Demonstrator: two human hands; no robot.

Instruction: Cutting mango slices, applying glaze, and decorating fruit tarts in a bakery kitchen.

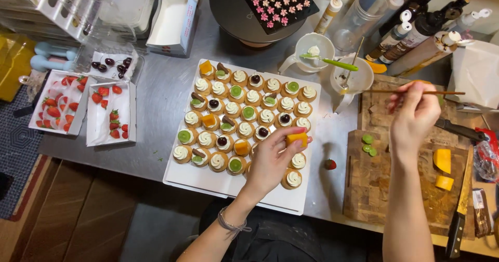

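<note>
At frame centre, left hand [270, 160] pinching mango piece [297, 138] just above bare tart [298, 160]; right hand [413, 119] clasping stick [410, 91].

Left hand [273, 160]: forearm extended forward, wrist banded, fingertips pinched closed. Right hand [413, 117]: arm reaching farther forward, well apart from the left, fingers bunched in a fine pinch.

Person, two bare forearms, no sleeves seen. Left hand [270, 160]: a thin grey braided band is worn at the wrist, loose ends at 6 o'clock. Right hand [413, 119]: nothing worn. Dark garment is seen at the torso below.
</note>
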